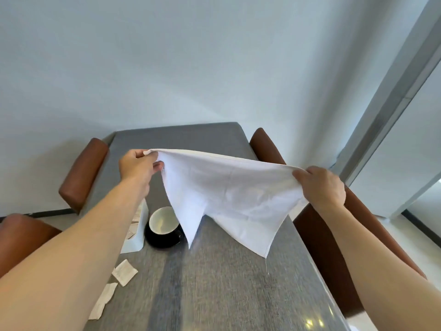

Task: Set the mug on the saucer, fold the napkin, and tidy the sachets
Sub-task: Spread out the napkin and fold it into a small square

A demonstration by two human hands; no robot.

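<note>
Left hand (136,167) and right hand (322,185) each pinch a top corner of the napkin (229,199), holding it spread in the air above the table (214,283). It looks light, limp cloth and sags between the grips; corners seem the best hold. The mug (163,220) sits on the saucer (162,238); sachets (124,272) lie loose.

From my feed: napkin (229,194) covers the mug's (163,220) right rim and handle. My left forearm hides most of the white tray (137,237). Sachet (124,272) print too blurred to read.
</note>
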